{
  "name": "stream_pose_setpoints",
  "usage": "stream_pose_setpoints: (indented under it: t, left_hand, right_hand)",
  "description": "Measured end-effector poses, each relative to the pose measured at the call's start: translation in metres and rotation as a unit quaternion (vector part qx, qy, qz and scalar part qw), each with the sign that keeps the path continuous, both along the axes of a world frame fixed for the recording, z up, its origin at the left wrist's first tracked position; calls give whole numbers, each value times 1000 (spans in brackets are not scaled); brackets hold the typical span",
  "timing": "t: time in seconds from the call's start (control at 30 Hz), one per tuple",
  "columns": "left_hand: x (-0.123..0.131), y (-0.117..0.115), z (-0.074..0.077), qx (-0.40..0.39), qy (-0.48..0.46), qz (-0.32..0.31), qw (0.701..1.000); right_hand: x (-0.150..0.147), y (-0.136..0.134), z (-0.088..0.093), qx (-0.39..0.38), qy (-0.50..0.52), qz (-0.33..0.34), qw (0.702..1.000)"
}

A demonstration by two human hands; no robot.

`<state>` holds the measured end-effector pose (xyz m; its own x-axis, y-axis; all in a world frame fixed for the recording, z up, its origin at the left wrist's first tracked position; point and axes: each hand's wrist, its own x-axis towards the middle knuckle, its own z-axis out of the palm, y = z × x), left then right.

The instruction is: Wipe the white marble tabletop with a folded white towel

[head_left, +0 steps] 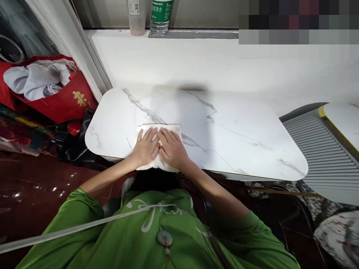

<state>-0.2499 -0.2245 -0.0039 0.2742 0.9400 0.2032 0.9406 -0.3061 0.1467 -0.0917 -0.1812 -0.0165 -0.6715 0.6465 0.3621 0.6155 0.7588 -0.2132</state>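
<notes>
A white folded cloth (157, 164) lies flat at the front edge of a white marble-patterned tabletop (241, 119), left of its middle. On the cloth's left half rests my left hand (146, 147), palm down with fingers stretched out. My right hand (173, 148) lies flat on the right half, its fingers spread forward. The two hands meet at the thumbs and index fingers near the cloth's centre. Part of the cloth hangs a little over the table's near edge.
On the ledge behind stand a water bottle (160, 18) with a green label and a clear plastic cup (137, 20). A red bag (64, 101) stuffed with pale fabric is at the left. A grey ribbed surface (305, 145) adjoins the right end.
</notes>
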Motion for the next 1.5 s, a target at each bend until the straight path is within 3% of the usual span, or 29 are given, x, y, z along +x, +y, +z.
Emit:
stream_pose_setpoints:
  t: [0.1,0.2,0.4,0.53,0.67,0.73,0.83,1.1,1.23,1.37,1.5]
  left_hand:
    - [0,5,1,-14,2,2,1000]
    - [-7,29,1,-33,11,-5,999]
    - [-26,128,-3,-35,23,-37,998]
    - [-26,198,1,-49,6,-1,999]
    - [-20,226,8,-61,10,26,998]
    - [-17,222,9,-63,4,31,998]
    - [-10,198,7,-59,-13,36,998]
    - [31,73,4,-13,7,-26,1000]
    - [48,33,8,0,29,-74,997]
    - [51,39,7,-6,24,-94,995]
    - [45,87,2,-21,9,-87,996]
  right_hand:
    - [-1,6,1,-5,3,6,1000]
    - [-8,29,0,-9,6,14,1000]
    - [-26,116,-4,-16,26,-30,999]
    - [-37,180,0,-35,29,-54,998]
    - [-41,210,3,-37,23,-79,996]
    - [-38,209,1,-30,12,-77,996]
    - [-27,189,-3,-17,-12,-57,998]
    - [30,65,-4,-19,-38,-27,999]
    - [51,23,6,-41,-43,-6,998]
    - [53,27,12,-66,-20,1,998]
    - [42,69,6,-64,26,-51,996]
